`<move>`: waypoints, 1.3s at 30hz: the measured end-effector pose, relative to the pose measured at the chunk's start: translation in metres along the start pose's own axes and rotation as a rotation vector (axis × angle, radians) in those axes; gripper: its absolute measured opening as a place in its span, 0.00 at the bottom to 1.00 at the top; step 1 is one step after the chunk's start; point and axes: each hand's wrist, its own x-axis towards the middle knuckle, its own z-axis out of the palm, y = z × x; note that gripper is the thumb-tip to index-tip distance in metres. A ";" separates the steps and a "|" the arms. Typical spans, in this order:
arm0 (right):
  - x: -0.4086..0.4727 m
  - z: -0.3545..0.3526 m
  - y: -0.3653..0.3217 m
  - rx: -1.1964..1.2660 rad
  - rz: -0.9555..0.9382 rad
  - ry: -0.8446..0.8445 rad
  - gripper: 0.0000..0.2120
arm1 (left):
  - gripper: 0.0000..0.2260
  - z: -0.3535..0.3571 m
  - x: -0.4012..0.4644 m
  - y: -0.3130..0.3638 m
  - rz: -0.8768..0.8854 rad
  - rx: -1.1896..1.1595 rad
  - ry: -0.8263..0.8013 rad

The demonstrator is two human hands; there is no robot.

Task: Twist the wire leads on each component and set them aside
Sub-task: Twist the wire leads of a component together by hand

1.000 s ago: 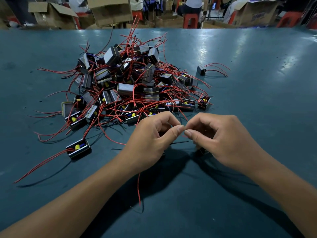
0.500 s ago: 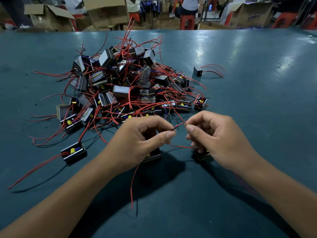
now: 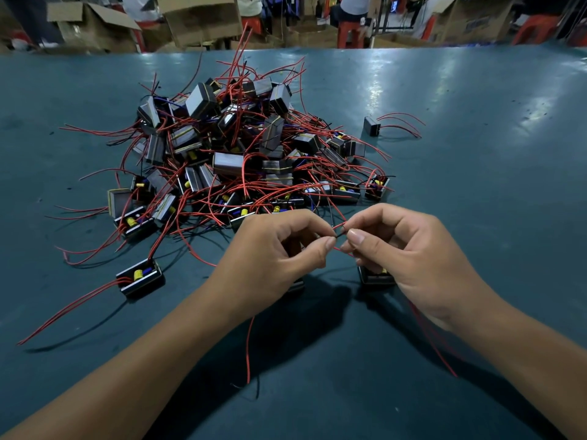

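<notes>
A heap of small black box components [image 3: 251, 160] with long red wire leads lies on the teal table [image 3: 476, 192]. In front of it, my left hand [image 3: 270, 258] and my right hand [image 3: 409, 258] meet fingertip to fingertip. Each pinches thin red and black wire leads [image 3: 340, 231] between thumb and forefinger. A black component [image 3: 376, 277] sits under my right hand, partly hidden. Another component edge [image 3: 297, 284] shows under my left hand. Red leads hang down below both wrists.
One lone component [image 3: 371, 126] with red leads lies apart at the heap's right. Another single component [image 3: 139, 277] sits at the near left with leads trailing left. Cardboard boxes [image 3: 200, 17] and red stools [image 3: 349, 33] stand beyond the table's far edge.
The hands have come back together after a small gap, with the pinched leads now held between the fingertips. The view has shifted slightly; the heap has not moved.
</notes>
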 end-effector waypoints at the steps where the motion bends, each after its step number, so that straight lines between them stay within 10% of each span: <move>1: 0.000 0.000 0.000 0.012 0.008 -0.004 0.03 | 0.02 0.000 0.000 0.000 0.001 0.005 0.004; 39: 0.002 0.010 0.003 0.022 -0.006 0.086 0.02 | 0.07 0.001 -0.002 0.012 0.228 0.357 0.185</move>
